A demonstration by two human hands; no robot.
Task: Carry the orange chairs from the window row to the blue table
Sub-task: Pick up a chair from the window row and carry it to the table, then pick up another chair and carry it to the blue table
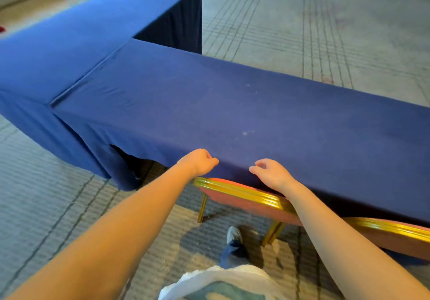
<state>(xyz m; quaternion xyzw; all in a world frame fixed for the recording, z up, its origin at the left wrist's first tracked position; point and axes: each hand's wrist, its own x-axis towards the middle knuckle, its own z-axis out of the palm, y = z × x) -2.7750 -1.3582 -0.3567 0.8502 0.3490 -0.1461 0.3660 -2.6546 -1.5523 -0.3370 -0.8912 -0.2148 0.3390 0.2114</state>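
An orange chair (242, 201) with a gold frame stands tucked against the near edge of the blue-draped table (209, 104), its back below my hands. My left hand (200, 161) hovers over the table edge above the chair's left corner, fingers curled into a fist and holding nothing that I can see. My right hand (273, 174) floats just above the chair's top rail, fingers loosely curled and empty. A second orange chair (400, 239) stands to the right, also against the table.
A second blue-draped table (69, 38) joins the first at a right angle on the left. Grey patterned carpet (302, 31) stretches beyond the tables. My shoe (233, 234) stands behind the chair.
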